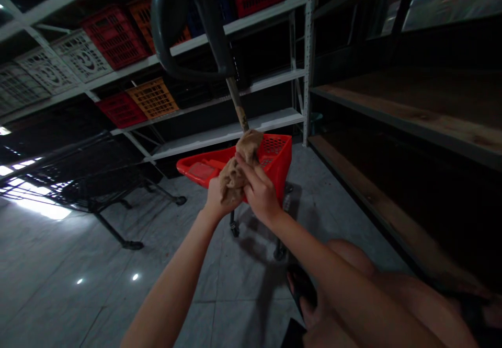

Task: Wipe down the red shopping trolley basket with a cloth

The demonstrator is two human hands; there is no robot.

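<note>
Bare forearms [176, 280] stretched forward, meeting at a crumpled cloth [233, 176]. Matte and tan, it looked soft and deeply creased, bunched into an uneven lump with a smoother flap at its top. Both hands gripped it: the left hand [219, 201] was closed around its lower end, most fingers hidden, and the right hand [262, 194] was curled against its side, fingers laid along the folds. Just above them, a slim metal rod [236, 102], patchy and dull, ran down to the cloth and out of sight. Higher, it met a rounded, slightly glossy dark-grey loop handle [214, 32].

Directly behind the hands stood a glossy red plastic basket [283, 169] with perforated sides, carried on small casters [234, 228]. Farther beyond, white metal shelving [309, 50] held slatted plastic crates [113, 37] in red, orange and white. Right of the hands ran wooden shelves [408, 105]; below, grey floor tiles [188, 264] shone faintly.
</note>
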